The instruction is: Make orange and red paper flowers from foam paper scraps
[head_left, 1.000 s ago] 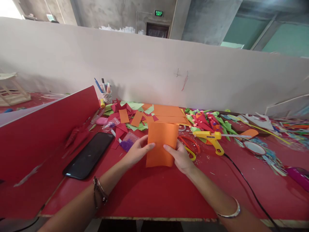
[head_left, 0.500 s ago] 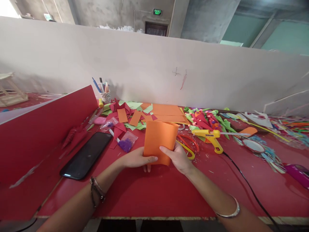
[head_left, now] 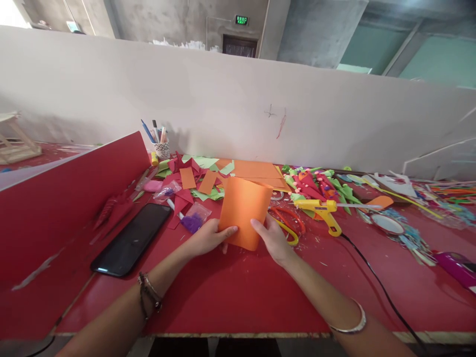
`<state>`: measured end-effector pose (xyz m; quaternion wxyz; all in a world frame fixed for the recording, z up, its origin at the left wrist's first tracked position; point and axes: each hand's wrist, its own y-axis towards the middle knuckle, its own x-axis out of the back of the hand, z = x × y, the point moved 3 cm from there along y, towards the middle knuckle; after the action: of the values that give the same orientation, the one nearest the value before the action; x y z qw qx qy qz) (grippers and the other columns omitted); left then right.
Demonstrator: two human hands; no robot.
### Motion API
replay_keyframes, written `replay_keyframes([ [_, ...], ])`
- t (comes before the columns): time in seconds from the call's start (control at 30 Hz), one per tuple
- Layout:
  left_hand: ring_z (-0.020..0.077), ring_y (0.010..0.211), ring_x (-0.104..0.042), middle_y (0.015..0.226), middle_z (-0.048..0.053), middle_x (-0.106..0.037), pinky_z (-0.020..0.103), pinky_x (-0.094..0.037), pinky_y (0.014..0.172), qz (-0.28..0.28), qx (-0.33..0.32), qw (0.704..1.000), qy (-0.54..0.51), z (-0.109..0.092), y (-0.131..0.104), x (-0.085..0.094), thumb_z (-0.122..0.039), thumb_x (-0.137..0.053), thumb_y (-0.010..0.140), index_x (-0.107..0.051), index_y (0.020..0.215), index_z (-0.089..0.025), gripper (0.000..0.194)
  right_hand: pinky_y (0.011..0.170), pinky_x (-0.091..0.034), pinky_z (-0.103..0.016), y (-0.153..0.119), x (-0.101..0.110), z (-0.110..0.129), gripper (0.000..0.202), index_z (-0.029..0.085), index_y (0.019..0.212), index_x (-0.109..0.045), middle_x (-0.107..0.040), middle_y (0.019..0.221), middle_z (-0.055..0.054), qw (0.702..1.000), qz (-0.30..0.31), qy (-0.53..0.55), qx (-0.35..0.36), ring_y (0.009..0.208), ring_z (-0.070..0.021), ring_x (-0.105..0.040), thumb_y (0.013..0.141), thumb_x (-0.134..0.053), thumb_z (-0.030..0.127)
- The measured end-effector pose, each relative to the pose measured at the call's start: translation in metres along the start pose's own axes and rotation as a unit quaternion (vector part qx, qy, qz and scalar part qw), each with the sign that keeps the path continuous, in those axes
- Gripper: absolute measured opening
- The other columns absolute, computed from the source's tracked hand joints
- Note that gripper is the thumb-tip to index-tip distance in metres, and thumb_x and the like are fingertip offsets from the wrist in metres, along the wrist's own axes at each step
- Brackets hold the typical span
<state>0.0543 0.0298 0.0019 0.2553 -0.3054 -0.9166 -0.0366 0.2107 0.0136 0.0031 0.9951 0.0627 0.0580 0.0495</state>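
Note:
Between both hands I hold a sheet of orange paper (head_left: 243, 210), curved over on itself and raised above the red table. My left hand (head_left: 208, 237) grips its lower left edge, thumb in front and fingers behind. On the opposite side my right hand (head_left: 274, 239) pinches the lower right edge, its thumb lying across the front. Just beyond the right hand lie scissors (head_left: 292, 223) with red and yellow handles, partly hidden by it. A yellow glue gun (head_left: 320, 213) rests farther right.
A black phone (head_left: 132, 240) lies left of my arm, beside a red upright panel (head_left: 74, 198). Paper scraps (head_left: 188, 177) and a pen cup (head_left: 161, 148) stand toward the white partition (head_left: 208, 99). The glue gun's cord (head_left: 383, 292) crosses the right side.
The orange paper has tilted and shifted slightly up and left, its front now facing me more. Both hands keep hold of it, the thumbs a little higher.

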Motion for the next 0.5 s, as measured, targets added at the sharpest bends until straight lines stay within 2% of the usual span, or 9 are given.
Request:
replay_keyframes([
  [0.13, 0.0103, 0.048, -0.051, 0.049, 0.003, -0.058, 0.019, -0.038, 0.055, 0.007, -0.007, 1.000, -0.002, 0.0007, 0.0005, -0.0004, -0.050, -0.035, 0.082, -0.054, 0.047, -0.013, 0.053, 0.083, -0.044, -0.032, 0.0023, 0.0028, -0.0001, 0.027, 0.021, 0.095, -0.055, -0.063, 0.101, -0.003, 1.000, -0.016, 0.006, -0.002, 0.096, -0.0209, -0.056, 0.075, -0.055, 0.039],
  [0.3, 0.0099, 0.046, -0.050, 0.049, 0.001, -0.058, 0.018, -0.037, 0.049, 0.010, 0.007, 1.000, -0.024, -0.0027, -0.0008, 0.0005, -0.048, -0.042, 0.079, -0.055, 0.054, -0.014, 0.045, 0.084, -0.044, -0.034, 0.0027, 0.0034, -0.0011, 0.029, 0.020, 0.096, -0.054, -0.063, 0.101, -0.004, 1.000, -0.023, -0.003, -0.005, 0.097, -0.0219, -0.056, 0.073, -0.057, 0.039],
  [0.5, 0.0077, 0.039, -0.044, 0.041, 0.001, -0.053, 0.018, -0.033, 0.044, -0.036, 0.007, 0.999, -0.003, -0.0021, 0.0003, 0.0033, -0.053, -0.036, 0.079, -0.050, 0.044, -0.013, 0.055, 0.082, -0.045, -0.034, 0.0022, 0.0041, -0.0018, 0.030, 0.020, 0.095, -0.054, -0.063, 0.100, -0.004, 0.999, -0.029, -0.020, 0.005, 0.094, -0.0220, -0.058, 0.071, -0.060, 0.037],
])
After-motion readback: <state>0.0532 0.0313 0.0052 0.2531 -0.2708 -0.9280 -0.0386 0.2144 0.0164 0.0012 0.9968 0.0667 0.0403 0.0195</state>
